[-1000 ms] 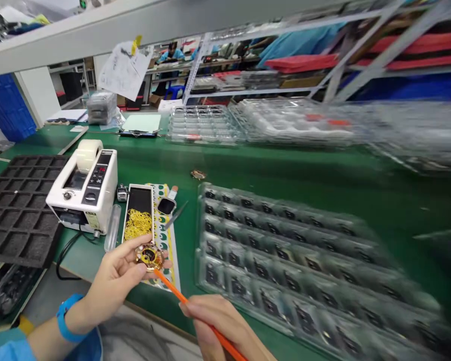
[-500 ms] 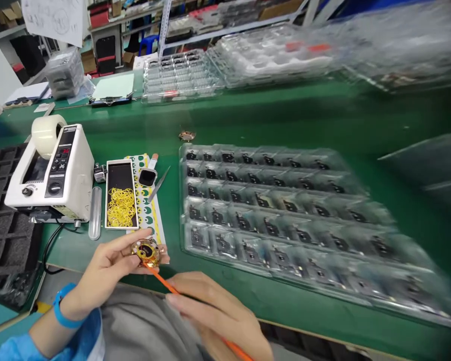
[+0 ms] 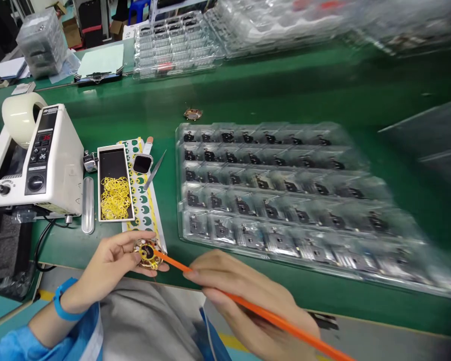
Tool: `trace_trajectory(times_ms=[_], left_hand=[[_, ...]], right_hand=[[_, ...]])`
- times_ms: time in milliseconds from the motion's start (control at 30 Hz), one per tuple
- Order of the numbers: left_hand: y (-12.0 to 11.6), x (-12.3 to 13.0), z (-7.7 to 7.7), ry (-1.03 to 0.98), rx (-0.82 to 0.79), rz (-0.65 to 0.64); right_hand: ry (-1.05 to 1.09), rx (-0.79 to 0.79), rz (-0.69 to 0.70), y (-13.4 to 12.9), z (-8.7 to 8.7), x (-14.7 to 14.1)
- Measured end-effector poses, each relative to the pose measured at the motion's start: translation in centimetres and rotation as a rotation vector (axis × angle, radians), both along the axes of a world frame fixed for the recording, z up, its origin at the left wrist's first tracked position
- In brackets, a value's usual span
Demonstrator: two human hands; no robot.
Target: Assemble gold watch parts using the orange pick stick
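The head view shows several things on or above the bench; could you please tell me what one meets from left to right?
Tape dispenser → clear plastic case → white box → round gold part → clear tray.

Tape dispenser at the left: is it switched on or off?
On: the tape dispenser has red digits lit on its front panel.

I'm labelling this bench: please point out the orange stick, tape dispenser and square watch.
Orange stick (image 3: 270,316), head view: rear of its shaft.
Tape dispenser (image 3: 37,164), head view: its control panel.
Square watch (image 3: 142,164), head view: its dark screen.
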State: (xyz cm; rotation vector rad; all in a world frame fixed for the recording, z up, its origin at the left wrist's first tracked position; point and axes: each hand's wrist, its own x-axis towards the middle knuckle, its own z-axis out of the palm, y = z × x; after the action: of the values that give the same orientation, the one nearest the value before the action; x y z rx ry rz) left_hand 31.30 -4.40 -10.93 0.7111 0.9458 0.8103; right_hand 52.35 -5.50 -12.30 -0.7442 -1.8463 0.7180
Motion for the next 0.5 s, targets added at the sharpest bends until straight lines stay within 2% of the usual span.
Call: trace_trajectory(times_ms=[133,233,400,500], left_hand=[[-0.1,-0.1,0.4,0.011,-0.018,-0.072],[-0.2,-0.2,0.4,0.001,-0.014,-0.131],[-0.3,-0.2,0.2,-0.065,-0.005,-0.178],[-0.5,0.0,-0.1,-0.082,-0.023,-0.171]], right_hand=[[-0.022,-0.069,0.045,0.9,1.0,0.2],[0.018,-0.130,0.088,1.4,1.0,0.2],[0.266,-0.315,0.061,1.4,-0.7,-0.5],[0.450,-0.484,-0.033,0.7,-1.8,-1.3]])
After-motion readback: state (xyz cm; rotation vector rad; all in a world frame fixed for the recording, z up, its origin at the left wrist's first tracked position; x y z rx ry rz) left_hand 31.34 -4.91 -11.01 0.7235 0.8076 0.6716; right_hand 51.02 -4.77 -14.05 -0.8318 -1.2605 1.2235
